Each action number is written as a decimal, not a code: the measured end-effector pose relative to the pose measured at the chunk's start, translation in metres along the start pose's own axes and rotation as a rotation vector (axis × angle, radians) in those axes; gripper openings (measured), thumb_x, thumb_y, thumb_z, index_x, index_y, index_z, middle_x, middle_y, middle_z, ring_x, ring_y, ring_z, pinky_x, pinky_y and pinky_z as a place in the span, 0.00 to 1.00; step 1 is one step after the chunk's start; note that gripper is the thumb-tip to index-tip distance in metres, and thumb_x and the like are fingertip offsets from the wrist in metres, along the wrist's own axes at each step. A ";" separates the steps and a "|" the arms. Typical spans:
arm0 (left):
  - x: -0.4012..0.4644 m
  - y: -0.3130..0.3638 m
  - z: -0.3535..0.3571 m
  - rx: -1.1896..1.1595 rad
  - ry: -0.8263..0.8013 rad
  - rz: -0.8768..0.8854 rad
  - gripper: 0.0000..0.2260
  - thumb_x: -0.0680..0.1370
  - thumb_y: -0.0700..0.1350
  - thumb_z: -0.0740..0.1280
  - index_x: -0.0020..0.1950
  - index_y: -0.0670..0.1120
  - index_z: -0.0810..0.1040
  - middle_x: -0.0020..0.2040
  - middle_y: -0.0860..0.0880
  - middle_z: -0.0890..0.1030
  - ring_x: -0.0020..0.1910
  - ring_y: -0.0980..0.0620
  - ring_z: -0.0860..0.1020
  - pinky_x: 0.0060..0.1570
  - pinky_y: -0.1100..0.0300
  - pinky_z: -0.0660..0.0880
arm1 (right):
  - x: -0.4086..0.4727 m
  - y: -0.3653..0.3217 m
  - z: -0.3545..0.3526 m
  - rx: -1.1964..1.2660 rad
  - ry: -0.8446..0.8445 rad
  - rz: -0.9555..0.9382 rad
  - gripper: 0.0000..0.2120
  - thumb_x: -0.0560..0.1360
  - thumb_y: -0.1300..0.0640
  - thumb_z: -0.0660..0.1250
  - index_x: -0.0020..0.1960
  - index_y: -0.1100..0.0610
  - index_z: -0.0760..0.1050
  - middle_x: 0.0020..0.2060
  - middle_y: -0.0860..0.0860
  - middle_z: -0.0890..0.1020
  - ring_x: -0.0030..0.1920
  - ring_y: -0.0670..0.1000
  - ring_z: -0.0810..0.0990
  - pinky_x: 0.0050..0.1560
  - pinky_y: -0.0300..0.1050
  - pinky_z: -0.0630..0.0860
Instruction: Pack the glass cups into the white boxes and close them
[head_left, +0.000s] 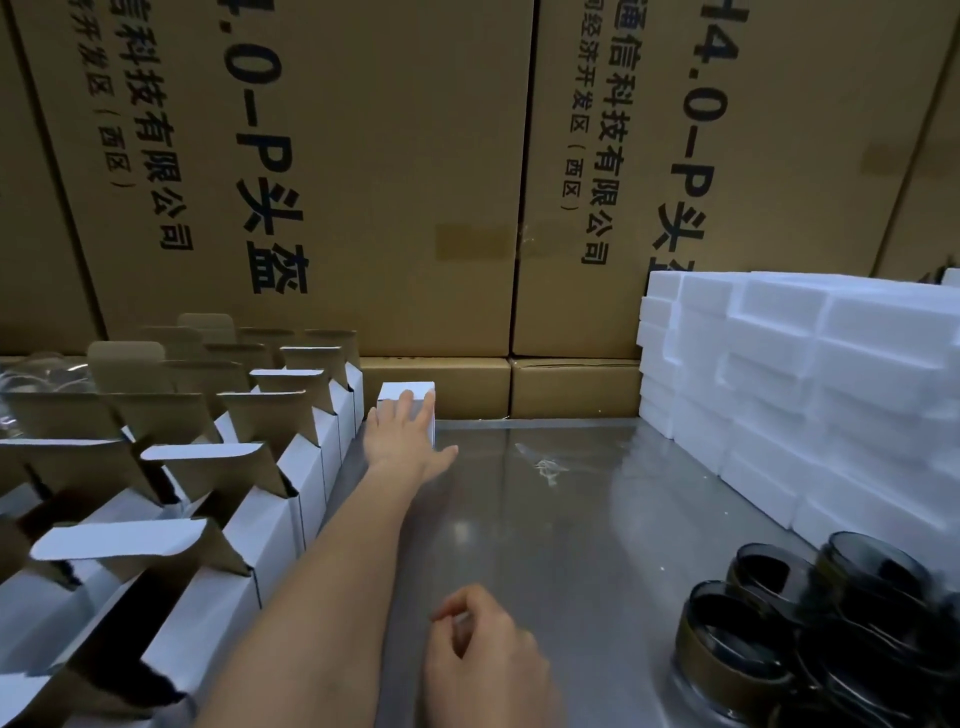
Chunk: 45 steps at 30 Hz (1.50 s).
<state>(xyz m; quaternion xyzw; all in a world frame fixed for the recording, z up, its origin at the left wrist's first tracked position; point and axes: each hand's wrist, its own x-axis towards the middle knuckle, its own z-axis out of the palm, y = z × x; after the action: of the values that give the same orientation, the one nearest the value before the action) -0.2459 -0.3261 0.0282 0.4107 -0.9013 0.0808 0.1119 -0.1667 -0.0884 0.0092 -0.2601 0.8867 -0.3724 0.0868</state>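
A closed white box (410, 391) stands at the far end of the metal table (571, 519), beside a row of open ones. My left hand (402, 439) reaches out to it, its straight fingers pressing on the front and top edge and the thumb spread to the right. Several open white boxes (270, 540) with raised brown-lined flaps fill the left side. Dark glass cups (748, 644) are clustered at the lower right. My right hand (483, 660) hovers low over the table near me, fingers loosely curled, holding nothing that I can see.
Stacked white foam blocks (810, 374) line the right side. Large brown cartons (363, 182) with printed text form a wall behind the table. Clear glassware (41, 374) shows at the far left behind the open boxes.
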 end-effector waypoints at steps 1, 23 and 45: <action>0.001 0.002 -0.002 -0.017 -0.031 -0.022 0.39 0.77 0.68 0.54 0.78 0.51 0.40 0.79 0.47 0.47 0.76 0.43 0.52 0.74 0.48 0.50 | 0.001 0.000 0.000 0.001 -0.002 0.003 0.09 0.74 0.45 0.58 0.52 0.43 0.71 0.51 0.42 0.81 0.56 0.45 0.78 0.50 0.37 0.72; -0.294 0.056 -0.056 -1.295 0.284 -0.247 0.10 0.78 0.34 0.60 0.53 0.45 0.77 0.54 0.48 0.74 0.53 0.52 0.74 0.50 0.68 0.64 | -0.079 0.030 -0.032 0.352 0.167 -0.062 0.08 0.76 0.54 0.58 0.39 0.51 0.72 0.37 0.45 0.79 0.40 0.50 0.76 0.37 0.46 0.69; -0.395 0.033 -0.076 -1.276 0.094 0.135 0.22 0.70 0.36 0.72 0.58 0.54 0.72 0.56 0.57 0.74 0.54 0.58 0.75 0.56 0.67 0.71 | -0.160 0.058 -0.070 -0.375 0.305 -0.593 0.19 0.72 0.61 0.62 0.63 0.50 0.72 0.58 0.47 0.76 0.58 0.52 0.73 0.56 0.44 0.66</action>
<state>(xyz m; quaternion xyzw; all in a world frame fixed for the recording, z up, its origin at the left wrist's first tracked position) -0.0090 -0.0014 -0.0060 0.2019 -0.7901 -0.4465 0.3683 -0.0776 0.0728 0.0117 -0.4583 0.8283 -0.2472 -0.2068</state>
